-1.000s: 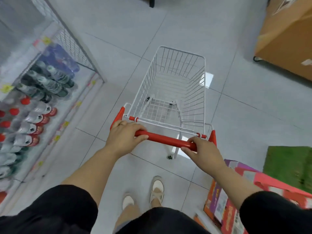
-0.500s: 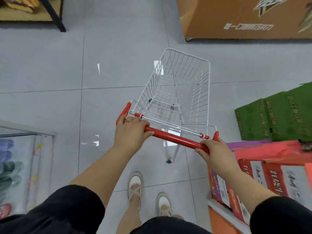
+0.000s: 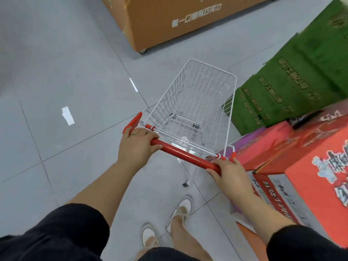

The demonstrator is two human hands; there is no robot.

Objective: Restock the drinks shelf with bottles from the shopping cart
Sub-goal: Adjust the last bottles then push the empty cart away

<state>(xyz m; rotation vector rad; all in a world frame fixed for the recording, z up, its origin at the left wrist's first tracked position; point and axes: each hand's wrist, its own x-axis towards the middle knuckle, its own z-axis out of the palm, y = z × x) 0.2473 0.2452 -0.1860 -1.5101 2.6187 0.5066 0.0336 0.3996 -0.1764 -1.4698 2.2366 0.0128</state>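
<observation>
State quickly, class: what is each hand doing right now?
Left hand: closed around the red tubular handle of the white wire shopping cart.
Right hand: closed around the same handle's other end.

grey tiled floor (image 3: 66,63); brown cardboard box (image 3: 169,21) far, green cartons (image 3: 301,78) right, red cartons (image 3: 310,166) near right.

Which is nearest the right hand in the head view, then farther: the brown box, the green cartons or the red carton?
From the right hand:
1. Red carton, just to its right.
2. Green cartons, ahead on the right.
3. Brown box, farthest, across the floor ahead.
</observation>
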